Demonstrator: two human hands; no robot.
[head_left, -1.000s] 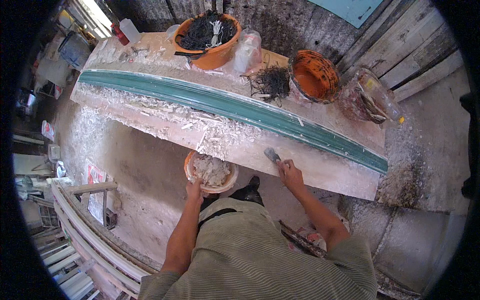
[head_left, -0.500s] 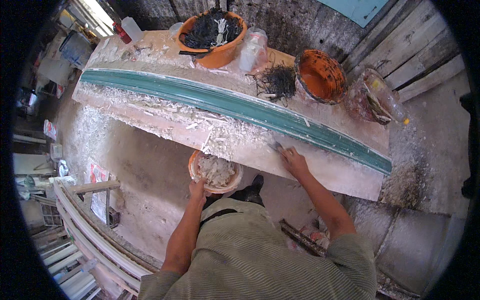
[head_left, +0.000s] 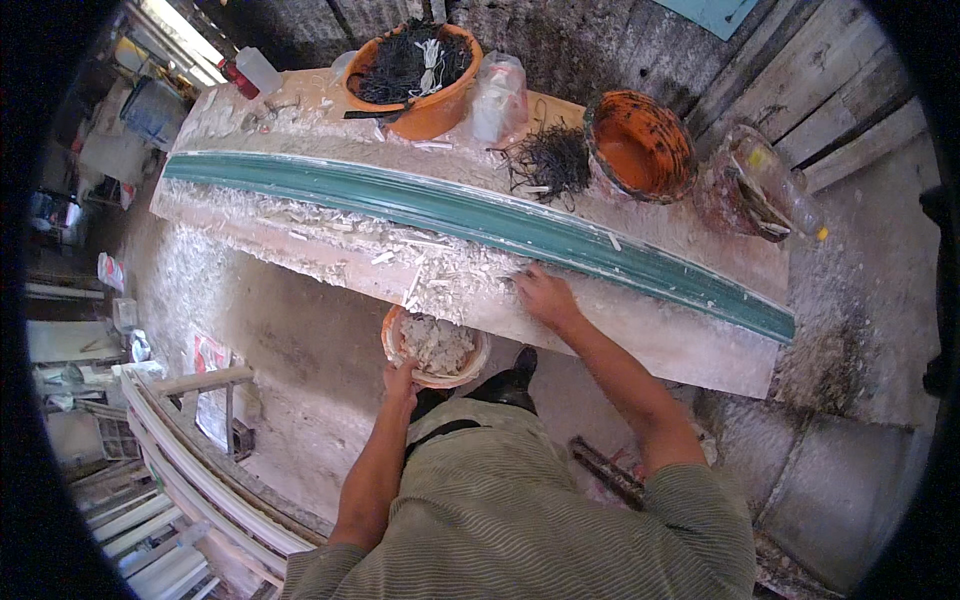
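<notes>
Right hand (head_left: 547, 297) has moved left — scraper (head_left: 517, 277) barely visible.

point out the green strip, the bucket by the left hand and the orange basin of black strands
Green strip (head_left: 480, 222): head view, upper surface near mid-length
Bucket (head_left: 447, 381): head view, lower edge of its rim
Orange basin (head_left: 428, 119): head view, near side of its outer wall

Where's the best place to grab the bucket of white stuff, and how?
Probably pinch the bucket by its rim, from the near left side: the round edge shows there, where the left hand holds it, while the table hides part of its far side.
</notes>
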